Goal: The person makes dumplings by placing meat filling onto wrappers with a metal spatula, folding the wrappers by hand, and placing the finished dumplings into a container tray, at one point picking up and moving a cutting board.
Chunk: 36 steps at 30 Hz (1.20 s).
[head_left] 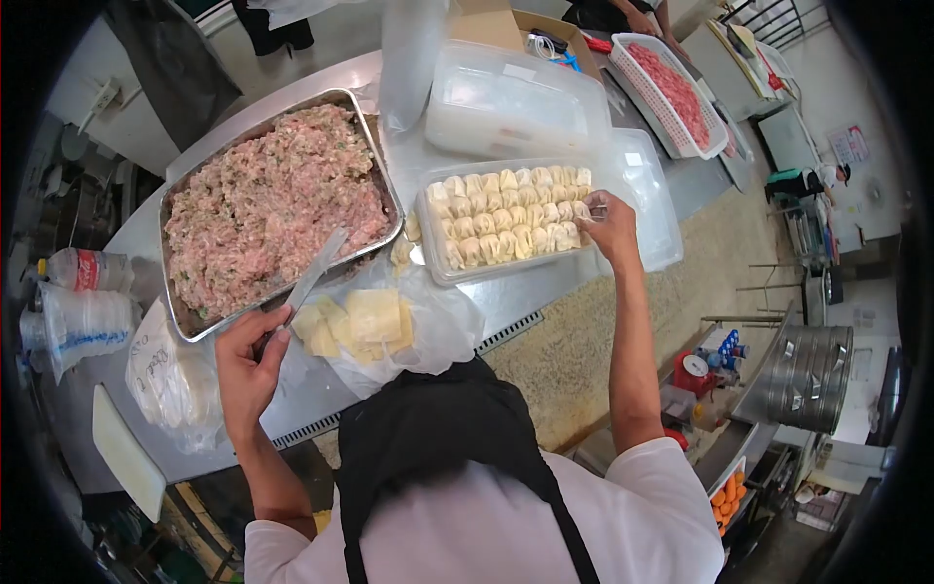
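Note:
My left hand [252, 356] is closed round the handle of a flat metal spreading knife [319, 265]. Its blade reaches over the near right edge of a metal tray [391, 185] heaped with minced meat filling [268, 200]. On the right, the pinched fingers of my right hand [611, 230] are at a dumpling [583, 210] by the end of a clear plastic container [449, 276]. Rows of folded dumplings [506, 216] fill that container. Between my hands, square yellow wrappers [374, 316] lie on a plastic bag [448, 310].
Behind the dumplings sits a lidded plastic box [516, 97], with a clear lid [650, 195] beside it. A white basket of meat [671, 92] stands far right, near another person's arm [637, 18]. Bottles [92, 270] and a white board [126, 453] are left.

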Tool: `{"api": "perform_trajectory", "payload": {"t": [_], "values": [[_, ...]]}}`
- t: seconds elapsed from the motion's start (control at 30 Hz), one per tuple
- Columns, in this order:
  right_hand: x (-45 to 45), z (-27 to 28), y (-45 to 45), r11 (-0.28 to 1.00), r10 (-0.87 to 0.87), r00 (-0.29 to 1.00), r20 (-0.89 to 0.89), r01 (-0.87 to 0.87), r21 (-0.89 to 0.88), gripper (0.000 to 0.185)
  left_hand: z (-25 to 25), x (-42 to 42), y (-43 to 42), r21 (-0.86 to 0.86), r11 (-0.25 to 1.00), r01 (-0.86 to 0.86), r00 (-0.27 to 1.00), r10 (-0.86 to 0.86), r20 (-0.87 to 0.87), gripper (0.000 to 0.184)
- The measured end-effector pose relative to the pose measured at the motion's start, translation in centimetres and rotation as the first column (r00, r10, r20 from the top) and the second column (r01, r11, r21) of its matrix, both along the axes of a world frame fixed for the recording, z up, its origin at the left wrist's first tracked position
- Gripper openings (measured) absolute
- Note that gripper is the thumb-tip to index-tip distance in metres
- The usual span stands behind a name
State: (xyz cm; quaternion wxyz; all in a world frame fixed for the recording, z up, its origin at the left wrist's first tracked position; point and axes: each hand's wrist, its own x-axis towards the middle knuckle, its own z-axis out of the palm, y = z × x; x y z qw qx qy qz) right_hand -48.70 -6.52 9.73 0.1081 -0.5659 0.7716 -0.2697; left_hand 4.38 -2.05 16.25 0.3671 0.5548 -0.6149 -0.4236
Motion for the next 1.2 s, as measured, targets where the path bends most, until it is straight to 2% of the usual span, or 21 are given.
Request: {"api": "perform_trajectory", "payload": {"t": [0.03, 0.13, 0.27, 0.33, 0.4, 0.47, 0.53, 0.6, 0.67, 0.77, 0.83, 0.9, 0.93, 0.97, 1.0, 1.03, 1.1, 1.13, 1.2], "values": [[0.0, -0.1, -0.2, 0.997, -0.015, 0.997, 0.071, 0.009, 0.082, 0.039, -0.2, 0.2, 0.1, 0.006, 1.0, -0.009, 1.0, 0.009, -0.013, 0.029], [0.5, 0.2, -0.5, 0.987, -0.071, 0.997, 0.035, 0.065, 0.15, 0.037, -1.0, 0.9, 0.2, 0.017, 1.0, -0.016, 1.0, 0.016, -0.015, 0.029], [-0.2, 0.4, -0.5, 0.981, 0.003, 0.995, 0.095, -0.022, 0.195, 0.038, -1.3, 0.4, 0.2, 0.02, 1.0, -0.017, 1.0, 0.018, -0.006, 0.029], [1.2, 1.8, 0.3, 0.989, 0.021, 0.969, -0.246, 0.016, 0.146, 0.034, -1.1, 0.4, 0.1, 0.037, 0.998, -0.053, 0.999, 0.053, 0.001, 0.031], [5.3, 3.7, 1.2, 0.994, 0.024, 0.993, -0.113, -0.036, -0.104, 0.032, -0.8, 0.8, 0.3, 0.057, 0.991, -0.12, 0.992, 0.119, 0.033, 0.033], [10.8, 5.3, 2.2, 0.987, 0.139, 0.986, 0.089, -0.131, -0.091, 0.03, -0.9, 1.0, 0.1, 0.011, 0.996, -0.084, 0.994, 0.083, 0.077, 0.038], [15.9, 3.2, 3.3, 0.873, 0.488, 0.805, 0.338, -0.461, -0.16, 0.028, -1.2, 0.9, 0.2, 0.055, 0.992, -0.117, 0.989, 0.111, 0.099, 0.039], [22.2, 0.9, 4.0, 0.709, 0.688, 0.602, 0.405, -0.678, -0.195, 0.024, -1.5, 0.5, 0.2, 0.106, 0.987, -0.122, 0.989, 0.112, 0.101, 0.04], [26.8, -4.6, 4.0, 0.604, 0.772, 0.551, 0.317, -0.79, -0.099, 0.02, -1.6, 0.2, 0.4, 0.11, 0.988, -0.107, 0.991, 0.098, 0.086, 0.041], [30.4, -8.8, 3.7, 0.583, 0.801, 0.552, 0.231, -0.807, -0.095, 0.02, -2.3, 0.6, 0.5, 0.077, 0.989, -0.123, 0.99, 0.117, 0.077, 0.042], [31.2, -9.6, 3.1, 0.579, 0.798, 0.588, 0.134, -0.809, 0.098, 0.019, -2.8, 1.4, 0.6, 0.038, 0.989, -0.14, 0.989, 0.138, 0.055, 0.042], [31.0, -10.1, 2.6, 0.585, 0.78, 0.596, 0.191, -0.803, 0.114, 0.019, -3.0, 2.9, 0.6, -0.012, 0.994, -0.108, 0.956, 0.107, 0.275, 0.04], [30.7, -10.2, 2.3, 0.596, 0.753, 0.61, 0.248, -0.791, 0.136, 0.019, -3.1, 3.6, 0.4, -0.017, 0.994, -0.11, 0.955, 0.11, 0.276, 0.04], [30.0, -10.2, 1.9, 0.596, 0.755, 0.609, 0.242, -0.792, 0.132, 0.019, -3.2, 4.3, -0.1, -0.077, 0.995, -0.067, 0.896, 0.094, 0.434, 0.037], [29.4, -10.0, 1.5, 0.617, 0.705, 0.597, 0.383, -0.782, 0.082, 0.019, -3.0, 4.6, -0.7, -0.128, 0.992, -0.019, 0.811, 0.09, 0.579, 0.034], [28.8, -9.8, 1.3, 0.64, 0.644, 0.563, 0.518, -0.767, 0.037, 0.019, -2.9, 4.6, -1.4, -0.132, 0.991, -0.023, 0.811, 0.096, 0.577, 0.034], [28.0, -8.7, 1.2, 0.649, 0.613, 0.546, 0.571, -0.76, 0.029, 0.019, -2.7, 4.5, -3.3, -0.166, 0.985, 0.041, 0.699, 0.091, 0.709, 0.027], [27.7, -8.0, 1.2, 0.662, 0.575, 0.529, 0.624, -0.749, 0.024, 0.019, -2.8, 4.1, -4.5, -0.169, 0.985, 0.037, 0.7, 0.095, 0.708, 0.027], [27.6, -7.0, 1.2, 0.657, 0.558, 0.525, 0.643, -0.753, 0.045, 0.018, -3.9, 3.1, -7.2, -0.166, 0.973, 0.16, 0.588, 0.042, 0.808, 0.022]]}}
